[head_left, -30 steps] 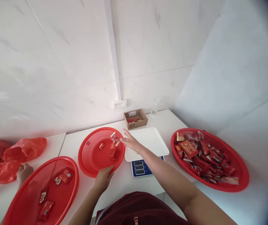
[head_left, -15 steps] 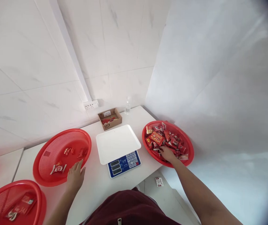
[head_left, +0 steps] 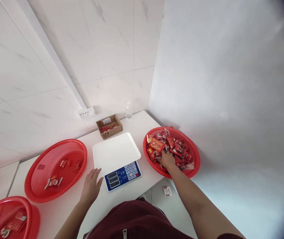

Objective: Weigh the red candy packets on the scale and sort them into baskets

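My right hand (head_left: pixel 167 160) reaches into a round red plastic basket (head_left: pixel 196 166) heaped with small red snack packets (head_left: pixel 178 151). Its fingers curl down among the packets; the fingertips and whatever they grip are hidden. A larger red and gold packet (head_left: pixel 156 145) lies just beyond the fingers. My left hand (head_left: pixel 91 186) holds nothing, fingers apart, above the table at the left side of a digital scale (head_left: pixel 123 176). The scale's white tray (head_left: pixel 115 149) bears nothing.
Left of the scale stands another red basket (head_left: pixel 29 181) with a few packets; a third basket (head_left: pixel 30 212) is nearer me. A small cardboard box (head_left: pixel 110 132) and a clear bottle (head_left: pixel 129 114) stand at the back by the wall. A printed card (head_left: pixel 167 191) lies below the table edge.
My left hand has moved right, from the left basket's rim to beside the scale. My right hand remains among the packets. The view has shifted slightly to the right.
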`<state>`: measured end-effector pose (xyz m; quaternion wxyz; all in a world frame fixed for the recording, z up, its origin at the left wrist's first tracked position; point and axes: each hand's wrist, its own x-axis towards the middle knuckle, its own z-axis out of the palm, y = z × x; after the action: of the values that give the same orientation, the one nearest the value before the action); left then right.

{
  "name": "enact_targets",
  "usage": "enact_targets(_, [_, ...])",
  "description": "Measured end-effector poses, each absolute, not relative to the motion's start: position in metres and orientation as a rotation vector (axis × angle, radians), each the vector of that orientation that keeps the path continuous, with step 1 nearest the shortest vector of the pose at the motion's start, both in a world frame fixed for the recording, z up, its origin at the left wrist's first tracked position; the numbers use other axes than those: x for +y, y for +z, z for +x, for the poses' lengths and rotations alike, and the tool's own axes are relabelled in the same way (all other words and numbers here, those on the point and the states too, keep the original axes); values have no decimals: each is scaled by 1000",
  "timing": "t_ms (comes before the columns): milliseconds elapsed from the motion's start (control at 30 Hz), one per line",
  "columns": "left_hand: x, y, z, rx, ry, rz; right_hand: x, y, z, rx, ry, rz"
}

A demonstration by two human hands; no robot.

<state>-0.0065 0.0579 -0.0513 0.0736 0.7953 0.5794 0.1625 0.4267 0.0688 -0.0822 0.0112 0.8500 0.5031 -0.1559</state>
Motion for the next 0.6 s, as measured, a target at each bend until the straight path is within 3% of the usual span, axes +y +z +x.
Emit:
enact_targets(367, [52, -48, 57, 1673, 452, 2339, 58, -74, 479, 1932, -856, 2787])
enact_targets(467, [46, -44, 66, 1654, 468, 2317, 49, -69, 490, 1939, -1152, 3069])
enact_targets(600, [41, -39, 74, 1603, 476, 2307, 45, -58, 493, 1492, -1719, 3568])
